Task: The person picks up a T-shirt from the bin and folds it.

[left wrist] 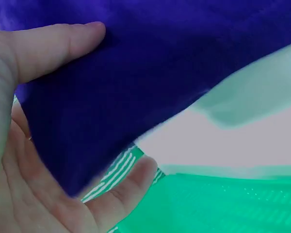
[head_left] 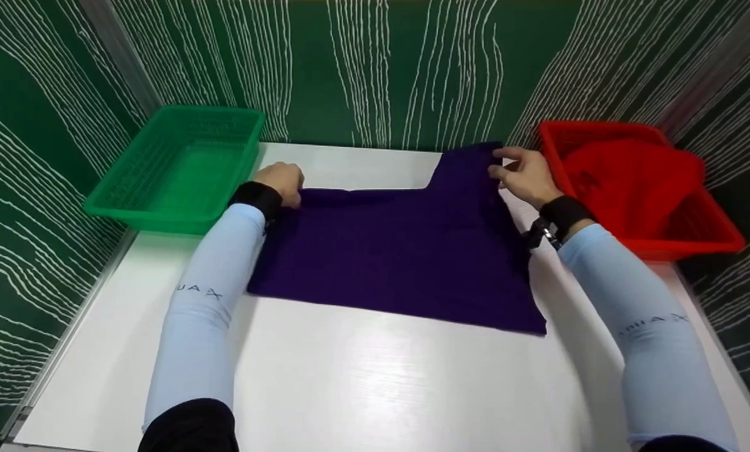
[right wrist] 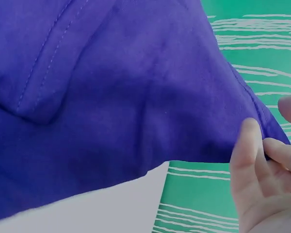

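Note:
A purple garment (head_left: 400, 251) lies spread and folded on the white table, with a sleeve-like flap (head_left: 466, 166) jutting up at its far right. My left hand (head_left: 282, 182) pinches its far left corner; in the left wrist view the thumb (left wrist: 63, 48) lies over the cloth and the other fingers are partly behind it. At the flap's outer edge is my right hand (head_left: 525, 176), thumb and forefinger parted, fingertips at the cloth. The right wrist view shows those fingers (right wrist: 250, 150) in front of the flap's tip, and a double-stitched band (right wrist: 43, 77) on the cloth.
An empty green basket (head_left: 174, 216) stands at the back left, close to my left wrist. At the back right, a red basket (head_left: 682, 248) holds a red cloth (head_left: 632, 176). Green walls (head_left: 400, 75) with white wavy lines enclose the table (head_left: 375, 383) behind and at both sides.

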Tool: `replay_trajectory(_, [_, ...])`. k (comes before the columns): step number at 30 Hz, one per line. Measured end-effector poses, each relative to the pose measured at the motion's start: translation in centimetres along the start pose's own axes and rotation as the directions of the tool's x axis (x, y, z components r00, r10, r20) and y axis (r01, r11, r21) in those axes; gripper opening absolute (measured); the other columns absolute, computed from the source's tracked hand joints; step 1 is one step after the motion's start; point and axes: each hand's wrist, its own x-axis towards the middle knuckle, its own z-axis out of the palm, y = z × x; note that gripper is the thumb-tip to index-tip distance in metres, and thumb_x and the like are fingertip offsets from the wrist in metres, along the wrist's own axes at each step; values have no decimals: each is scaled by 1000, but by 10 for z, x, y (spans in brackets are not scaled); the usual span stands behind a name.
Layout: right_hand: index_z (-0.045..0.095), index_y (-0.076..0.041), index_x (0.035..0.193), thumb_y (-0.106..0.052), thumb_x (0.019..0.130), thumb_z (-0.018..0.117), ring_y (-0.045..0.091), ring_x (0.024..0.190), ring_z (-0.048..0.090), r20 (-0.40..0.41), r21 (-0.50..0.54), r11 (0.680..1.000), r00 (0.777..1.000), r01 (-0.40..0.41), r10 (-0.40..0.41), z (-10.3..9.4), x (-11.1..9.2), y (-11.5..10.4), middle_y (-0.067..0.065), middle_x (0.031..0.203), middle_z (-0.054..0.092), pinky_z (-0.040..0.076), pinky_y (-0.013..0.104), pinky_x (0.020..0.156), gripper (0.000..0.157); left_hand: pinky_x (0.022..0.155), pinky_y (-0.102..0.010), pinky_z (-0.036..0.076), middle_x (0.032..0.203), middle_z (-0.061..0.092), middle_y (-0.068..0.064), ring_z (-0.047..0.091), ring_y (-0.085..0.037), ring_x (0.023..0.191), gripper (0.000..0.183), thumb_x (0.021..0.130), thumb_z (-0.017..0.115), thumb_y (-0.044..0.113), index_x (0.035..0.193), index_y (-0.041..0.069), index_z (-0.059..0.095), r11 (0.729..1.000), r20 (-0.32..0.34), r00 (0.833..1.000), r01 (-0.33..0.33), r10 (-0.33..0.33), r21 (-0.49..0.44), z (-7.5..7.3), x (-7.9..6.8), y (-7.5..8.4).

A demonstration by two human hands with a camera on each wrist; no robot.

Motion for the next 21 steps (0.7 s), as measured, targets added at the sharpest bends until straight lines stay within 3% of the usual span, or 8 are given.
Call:
replay_trajectory(2, [66, 0, 133, -16, 94, 73, 18, 76, 74, 10, 109, 994, 1000, -10, 9, -3, -5, -5, 13, 105, 75, 56, 20, 67, 43, 86, -50, 55, 108, 73, -15, 67, -34, 100, 29, 80, 72, 10, 108, 4, 75, 1000, -2, 1000, -6, 6, -7, -2, -5, -1])
replay_trajectory(5, [67, 5, 129, -13, 92, 75, 8, 84, 73, 29, 185, 983, 1000, -8, 3, -12, -19, -21, 15, 111, 75, 55, 19, 75, 42, 85, -50, 54, 106, 73, -15, 66, -35, 99, 28, 80, 67, 8, 106, 4, 75, 1000, -15, 1000, -26, 26, -3, -3, -13, 0])
replay_trajectory(8, [69, 10, 122, -7, 91, 74, 3, 91, 69, 52, 185, 982, 997, 45, -55, -22, -40, -37, 19, 114, 74, 52, 16, 79, 37, 84, -51, 55, 104, 73, -16, 67, -35, 97, 27, 79, 65, 7, 104, 3, 75, 999, -29, 999, -44, 45, 18, -2, -19, 2])
replay_trajectory(11, [72, 10, 115, -1, 91, 72, 4, 95, 68, 94, 172, 976, 984, 130, -148, -30, -55, -34, 21, 109, 75, 51, 16, 80, 27, 82, -51, 55, 103, 73, -16, 67, -36, 96, 26, 78, 66, 6, 103, 3, 75, 997, -29, 998, -57, 58, 47, 1, -27, 0])
replay_trajectory(16, [76, 8, 109, 5, 92, 69, 7, 93, 69, 213, 227, 945, 935, 234, -283, -38, -68, -4, 24, 105, 74, 54, 17, 80, 19, 79, -50, 56, 99, 73, -14, 68, -35, 93, 21, 79, 68, 7, 99, 4, 74, 993, -9, 997, -72, 73, 90, 10, -41, -6])
replay_trajectory(21, [77, 9, 101, 10, 91, 67, 13, 88, 72, 354, 312, 915, 862, 258, -364, -44, -87, 9, 26, 98, 74, 56, 21, 82, 15, 73, -48, 56, 90, 71, -12, 67, -33, 86, 12, 80, 68, 5, 91, 5, 73, 988, 6, 995, -104, 104, 115, 20, -53, -10])
